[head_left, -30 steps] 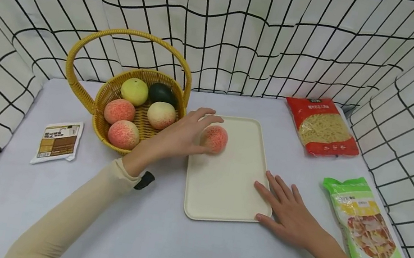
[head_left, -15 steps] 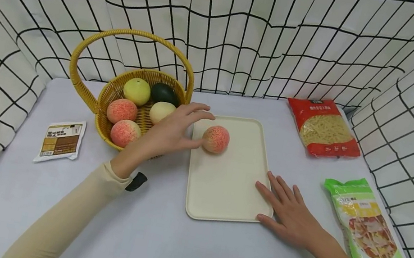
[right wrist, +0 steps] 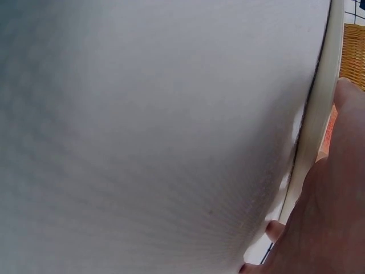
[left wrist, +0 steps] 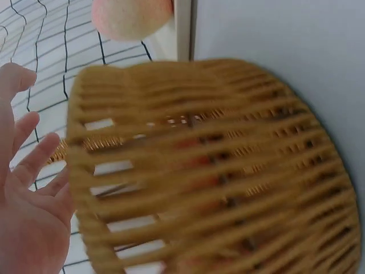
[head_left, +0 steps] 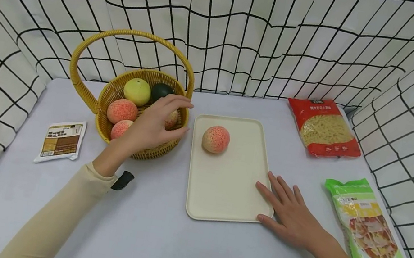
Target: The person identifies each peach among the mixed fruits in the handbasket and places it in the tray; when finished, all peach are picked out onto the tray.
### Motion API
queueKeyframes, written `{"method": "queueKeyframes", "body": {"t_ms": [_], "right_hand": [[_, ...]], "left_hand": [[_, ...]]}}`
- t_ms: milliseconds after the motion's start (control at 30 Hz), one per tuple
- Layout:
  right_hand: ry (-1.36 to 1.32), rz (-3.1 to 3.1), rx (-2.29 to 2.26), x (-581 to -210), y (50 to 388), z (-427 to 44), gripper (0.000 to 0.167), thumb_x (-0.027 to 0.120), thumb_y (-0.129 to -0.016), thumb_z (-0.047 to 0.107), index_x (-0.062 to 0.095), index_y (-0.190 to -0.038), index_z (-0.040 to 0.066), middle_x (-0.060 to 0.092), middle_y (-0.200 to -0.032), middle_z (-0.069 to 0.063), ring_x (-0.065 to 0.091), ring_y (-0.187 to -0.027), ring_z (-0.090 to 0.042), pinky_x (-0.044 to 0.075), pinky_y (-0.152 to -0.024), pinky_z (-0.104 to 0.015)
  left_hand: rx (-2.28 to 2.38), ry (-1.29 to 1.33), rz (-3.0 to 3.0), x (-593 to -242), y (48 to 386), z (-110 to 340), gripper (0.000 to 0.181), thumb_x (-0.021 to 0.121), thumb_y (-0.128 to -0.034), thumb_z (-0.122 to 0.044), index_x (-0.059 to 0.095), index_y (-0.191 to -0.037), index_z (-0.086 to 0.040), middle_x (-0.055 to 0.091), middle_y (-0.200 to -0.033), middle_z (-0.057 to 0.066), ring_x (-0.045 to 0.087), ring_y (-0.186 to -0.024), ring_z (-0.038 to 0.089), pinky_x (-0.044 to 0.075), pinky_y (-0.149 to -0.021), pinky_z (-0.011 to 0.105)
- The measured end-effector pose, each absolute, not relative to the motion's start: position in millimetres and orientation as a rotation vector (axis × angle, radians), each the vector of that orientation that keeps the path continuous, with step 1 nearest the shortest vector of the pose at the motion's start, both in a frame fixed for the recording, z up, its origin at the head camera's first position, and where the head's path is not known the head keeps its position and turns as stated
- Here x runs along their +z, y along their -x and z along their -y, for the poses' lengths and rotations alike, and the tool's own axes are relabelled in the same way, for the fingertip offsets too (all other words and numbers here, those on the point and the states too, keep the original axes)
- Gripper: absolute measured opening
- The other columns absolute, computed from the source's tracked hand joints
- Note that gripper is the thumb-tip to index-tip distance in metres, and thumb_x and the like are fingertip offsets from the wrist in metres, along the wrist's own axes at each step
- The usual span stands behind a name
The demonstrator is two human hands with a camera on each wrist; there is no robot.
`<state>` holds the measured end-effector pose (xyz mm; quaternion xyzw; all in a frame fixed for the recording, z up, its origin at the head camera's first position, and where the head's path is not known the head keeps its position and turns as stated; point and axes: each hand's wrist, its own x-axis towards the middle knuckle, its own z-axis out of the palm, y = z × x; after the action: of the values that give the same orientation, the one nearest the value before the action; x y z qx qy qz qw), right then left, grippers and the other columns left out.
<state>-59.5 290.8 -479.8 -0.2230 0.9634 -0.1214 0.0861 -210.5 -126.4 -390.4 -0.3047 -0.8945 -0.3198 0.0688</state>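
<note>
My left hand (head_left: 150, 126) hovers over the right part of the yellow wicker basket (head_left: 160, 151), thumb and fingers spread apart with nothing held. Beneath and around it in the basket are two pinkish peaches (head_left: 122, 111), a paler peach (head_left: 173, 119) mostly hidden by the hand, a yellow-green round fruit (head_left: 137, 91) and a dark green oval fruit (head_left: 161, 90). One peach (head_left: 215, 139) sits on the cream tray (head_left: 230, 183), toward its far left corner. Straight fingers of my right hand (head_left: 293, 216) rest on the tray's near right edge.
A red bag of pasta (head_left: 328, 128) lies at the back right, a green and yellow food packet (head_left: 367, 224) in front of it. On the left lies a small brown and white packet (head_left: 62, 141). Black netting (head_left: 241, 46) over white cloth walls the table. The basket handle (head_left: 136, 33) arches high.
My left hand has let go of the peach on the tray and moved left, back over the basket. The right hand stays at the tray's edge.
</note>
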Motion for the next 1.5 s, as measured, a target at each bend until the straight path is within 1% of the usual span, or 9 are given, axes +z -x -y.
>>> {"method": "queueKeyframes", "body": {"t_ms": [233, 500, 867, 1200, 1367, 1500], "right_hand": [[0.664, -2.866, -0.369, -480, 59, -291, 0.083, 0.060, -0.101, 0.062, 0.022, -0.170, 0.039, 0.009, -0.182, -0.005, 0.014, -0.166, -0.039, 0.014, -0.126, -0.078], [0.663, -2.864, -0.376, -480, 59, -291, 0.083, 0.061, -0.100, 0.062, 0.022, -0.170, 0.038, 0.009, -0.182, -0.005, 0.014, -0.166, -0.039, 0.014, -0.126, -0.077], [0.660, -2.867, -0.369, -479, 59, -291, 0.083, 0.060, -0.100, 0.062, 0.022, -0.170, 0.039, 0.009, -0.182, -0.004, 0.014, -0.167, -0.038, 0.014, -0.126, -0.077], [0.656, -2.867, -0.364, -480, 59, -291, 0.083, 0.060, -0.100, 0.062, 0.022, -0.170, 0.039, 0.009, -0.182, -0.004, 0.014, -0.167, -0.037, 0.014, -0.127, -0.076], [0.655, -2.861, -0.369, -480, 59, -291, 0.083, 0.060, -0.100, 0.062, 0.022, -0.170, 0.039, 0.009, -0.182, -0.004, 0.013, -0.167, -0.037, 0.014, -0.126, -0.077], [0.654, -2.860, -0.367, -480, 59, -291, 0.083, 0.060, -0.100, 0.063, 0.022, -0.170, 0.039, 0.008, -0.182, -0.003, 0.013, -0.167, -0.037, 0.014, -0.127, -0.076]], "left_hand": [[-0.947, 0.854, 2.689, -398, 217, 138, 0.049, 0.078, -0.0956, -0.021, 0.062, -0.140, -0.011, 0.058, -0.151, 0.012, 0.053, -0.143, 0.033, 0.047, -0.117, 0.056], [-0.905, 0.819, 2.720, -401, 218, 144, 0.051, 0.078, -0.0959, -0.019, 0.060, -0.143, -0.009, 0.054, -0.154, 0.016, 0.050, -0.146, 0.037, 0.044, -0.120, 0.059], [-0.818, 0.817, 2.770, -402, 221, 147, 0.055, 0.077, -0.0965, -0.018, 0.056, -0.147, -0.010, 0.052, -0.156, 0.017, 0.048, -0.145, 0.041, 0.042, -0.119, 0.062], [-0.660, 0.785, 2.854, -404, 223, 148, 0.056, 0.076, -0.0970, -0.017, 0.056, -0.149, -0.011, 0.047, -0.161, 0.017, 0.043, -0.149, 0.041, 0.049, -0.113, 0.064], [-0.558, 0.795, 2.903, -408, 226, 149, 0.060, 0.078, -0.0962, -0.018, 0.055, -0.151, -0.010, 0.044, -0.165, 0.017, 0.039, -0.153, 0.041, 0.047, -0.116, 0.063], [-0.501, 0.821, 2.937, -410, 227, 149, 0.061, 0.080, -0.0952, -0.018, 0.054, -0.150, -0.008, 0.041, -0.166, 0.021, 0.037, -0.154, 0.044, 0.043, -0.120, 0.063]]}}
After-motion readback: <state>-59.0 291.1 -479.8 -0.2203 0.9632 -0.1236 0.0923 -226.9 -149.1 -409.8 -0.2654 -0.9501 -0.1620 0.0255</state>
